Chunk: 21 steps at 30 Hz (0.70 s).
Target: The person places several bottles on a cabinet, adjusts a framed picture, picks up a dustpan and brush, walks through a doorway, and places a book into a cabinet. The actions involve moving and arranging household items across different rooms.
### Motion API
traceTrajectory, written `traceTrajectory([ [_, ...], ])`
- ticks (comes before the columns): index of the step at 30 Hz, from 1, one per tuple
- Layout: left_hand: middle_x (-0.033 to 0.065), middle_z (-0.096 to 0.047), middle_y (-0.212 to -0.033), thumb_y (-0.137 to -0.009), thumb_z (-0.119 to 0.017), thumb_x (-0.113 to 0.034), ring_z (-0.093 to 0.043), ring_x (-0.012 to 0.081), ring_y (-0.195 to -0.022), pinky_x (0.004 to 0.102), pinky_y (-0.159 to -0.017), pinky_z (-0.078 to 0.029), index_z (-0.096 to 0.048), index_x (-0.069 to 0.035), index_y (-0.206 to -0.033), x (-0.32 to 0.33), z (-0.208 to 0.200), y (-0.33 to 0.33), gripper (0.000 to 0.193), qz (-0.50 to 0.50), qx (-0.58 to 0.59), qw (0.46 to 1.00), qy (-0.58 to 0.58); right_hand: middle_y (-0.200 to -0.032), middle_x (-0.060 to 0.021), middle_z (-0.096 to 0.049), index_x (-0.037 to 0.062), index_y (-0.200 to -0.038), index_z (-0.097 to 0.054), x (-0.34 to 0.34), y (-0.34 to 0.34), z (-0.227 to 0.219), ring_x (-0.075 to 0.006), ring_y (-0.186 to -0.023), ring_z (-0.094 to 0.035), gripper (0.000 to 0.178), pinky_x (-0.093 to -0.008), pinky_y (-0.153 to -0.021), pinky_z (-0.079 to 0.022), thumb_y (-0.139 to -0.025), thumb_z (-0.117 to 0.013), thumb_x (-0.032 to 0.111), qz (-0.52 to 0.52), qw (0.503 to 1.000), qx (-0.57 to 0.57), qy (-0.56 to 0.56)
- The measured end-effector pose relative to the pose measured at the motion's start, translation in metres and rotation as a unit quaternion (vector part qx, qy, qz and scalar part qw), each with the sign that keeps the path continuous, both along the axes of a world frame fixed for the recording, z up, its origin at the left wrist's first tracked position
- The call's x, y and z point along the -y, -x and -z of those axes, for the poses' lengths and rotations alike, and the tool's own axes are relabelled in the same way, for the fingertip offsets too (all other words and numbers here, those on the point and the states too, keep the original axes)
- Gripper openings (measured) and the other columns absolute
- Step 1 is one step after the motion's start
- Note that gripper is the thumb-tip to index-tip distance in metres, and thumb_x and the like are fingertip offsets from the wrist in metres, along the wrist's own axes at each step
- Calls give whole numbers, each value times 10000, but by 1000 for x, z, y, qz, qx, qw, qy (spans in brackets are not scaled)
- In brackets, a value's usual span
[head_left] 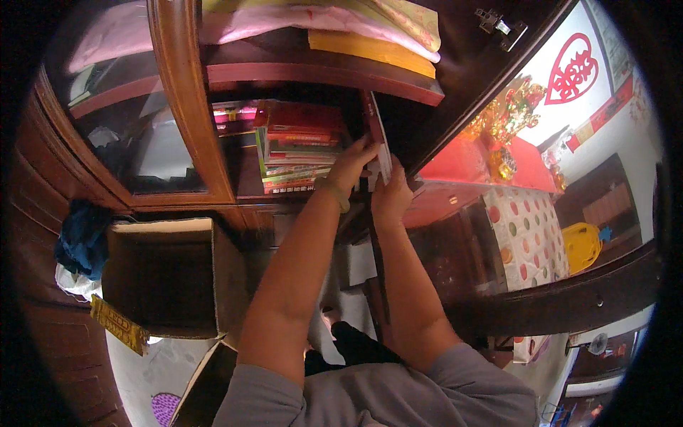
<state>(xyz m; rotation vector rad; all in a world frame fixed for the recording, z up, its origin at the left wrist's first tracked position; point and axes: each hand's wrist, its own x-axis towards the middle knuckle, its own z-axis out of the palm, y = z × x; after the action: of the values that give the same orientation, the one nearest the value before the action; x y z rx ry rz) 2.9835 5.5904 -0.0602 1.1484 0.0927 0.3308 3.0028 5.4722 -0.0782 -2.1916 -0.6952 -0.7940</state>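
Both hands reach into the wooden cabinet's lower shelf (pixel 245 186). A thin red-edged book (pixel 378 135) stands upright, long axis toward 12 o'clock, at 3 o'clock of the stacked books (pixel 299 146). The left hand (pixel 351 165) clasps its near edge; the right hand (pixel 390 193), just at 5 o'clock, grips its bottom.

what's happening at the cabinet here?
A person reaches both arms into a dark wooden cabinet with its door open. Both the left hand and the right hand grip a thin red-covered book standing upright on the shelf, just right of a flat stack of colourful books. An open cardboard box sits below to the left.
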Motion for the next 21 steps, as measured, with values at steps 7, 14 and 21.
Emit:
traceTrajectory([
  [7,101,-556,-1206,-854,-534,-508,-508,223,-1119,382,-910,-388,-464,-63,-1283,8,48,15,621,8,-55,993,106,-940,-195,-641,92,-1178,-530,-14,-35,-9,-390,-834,-618,380,-447,-706,-489,-805,-599,103,-8,999,-13,-29],
  [14,162,-553,-1204,-829,-551,-531,-525,267,-1107,416,-896,-401,-424,-40,-1313,-2,109,34,701,-3,-132,979,154,-902,-186,-646,98,-1153,-542,-19,-46,-25,-379,-792,-624,372,-438,-666,-500,-787,-606,87,13,999,4,32],
  [21,161,-583,-1144,-829,-533,-553,-583,263,-994,401,-835,-436,-473,-93,-1290,0,114,43,653,-13,-150,976,154,-877,-171,-648,88,-1119,-534,-29,-74,-3,-357,-692,-631,406,-427,-583,-511,-731,-650,113,1,996,65,54],
])
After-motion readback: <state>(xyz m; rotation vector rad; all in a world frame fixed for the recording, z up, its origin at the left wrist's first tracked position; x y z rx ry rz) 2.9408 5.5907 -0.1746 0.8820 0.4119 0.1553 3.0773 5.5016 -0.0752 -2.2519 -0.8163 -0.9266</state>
